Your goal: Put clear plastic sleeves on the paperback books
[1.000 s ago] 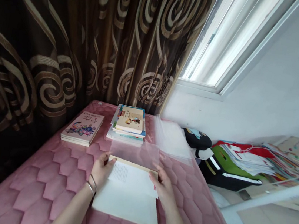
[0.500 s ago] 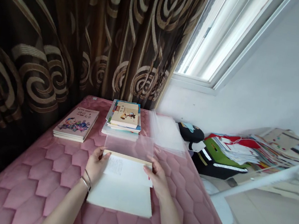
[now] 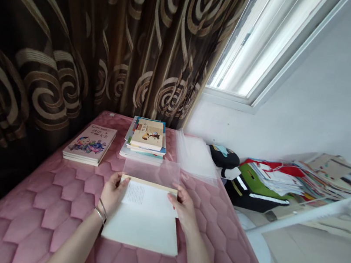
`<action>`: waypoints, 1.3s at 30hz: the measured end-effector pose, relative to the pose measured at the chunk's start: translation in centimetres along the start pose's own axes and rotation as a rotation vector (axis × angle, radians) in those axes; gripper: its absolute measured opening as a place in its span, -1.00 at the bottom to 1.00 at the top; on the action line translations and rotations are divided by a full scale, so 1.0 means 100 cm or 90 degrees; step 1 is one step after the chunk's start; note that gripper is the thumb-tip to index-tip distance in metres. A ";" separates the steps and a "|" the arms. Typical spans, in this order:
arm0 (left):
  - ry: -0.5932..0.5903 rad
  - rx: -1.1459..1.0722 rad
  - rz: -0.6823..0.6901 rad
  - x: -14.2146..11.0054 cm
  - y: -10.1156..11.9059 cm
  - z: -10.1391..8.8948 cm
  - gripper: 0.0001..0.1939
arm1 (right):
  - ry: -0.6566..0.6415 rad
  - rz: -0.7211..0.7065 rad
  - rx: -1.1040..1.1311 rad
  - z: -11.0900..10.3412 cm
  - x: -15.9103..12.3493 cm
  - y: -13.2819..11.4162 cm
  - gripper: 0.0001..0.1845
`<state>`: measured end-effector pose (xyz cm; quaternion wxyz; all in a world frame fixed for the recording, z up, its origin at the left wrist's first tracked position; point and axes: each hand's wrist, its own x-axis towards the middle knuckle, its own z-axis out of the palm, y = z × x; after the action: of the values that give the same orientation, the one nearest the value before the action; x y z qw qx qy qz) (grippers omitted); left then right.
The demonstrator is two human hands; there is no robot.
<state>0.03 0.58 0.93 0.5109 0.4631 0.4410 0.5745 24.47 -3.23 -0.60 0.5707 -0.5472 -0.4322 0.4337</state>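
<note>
An open book (image 3: 145, 221) with pale pages lies on the pink quilted surface (image 3: 51, 214) in front of me. A clear plastic cover sheet (image 3: 153, 171) sticks out past its far edge. My left hand (image 3: 112, 192), with thin bangles at the wrist, pinches the book's far left corner together with the sheet. My right hand (image 3: 184, 207) grips the far right corner in the same way, fingers curled on the edge.
A pink picture book (image 3: 90, 144) lies at the far left, a stack of books (image 3: 145, 139) beside it. More clear sheets (image 3: 195, 155) lie to the right. Dark swirl-patterned curtains (image 3: 78, 33) hang behind. Beyond the right edge lie a black bag (image 3: 252, 189) and paper piles (image 3: 290, 179).
The view has shifted a little, so everything sits slightly lower left in frame. Both hands stay at the book's far corners; the book and sheet look unmoved on the surface.
</note>
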 end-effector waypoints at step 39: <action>-0.039 -0.042 0.003 0.000 -0.003 0.000 -0.54 | -0.069 0.001 -0.086 -0.006 -0.007 -0.014 -0.63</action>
<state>0.04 0.59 0.60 0.5378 0.4643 0.4051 0.5754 24.89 -4.08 0.75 0.5077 -0.5609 -0.4902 0.4328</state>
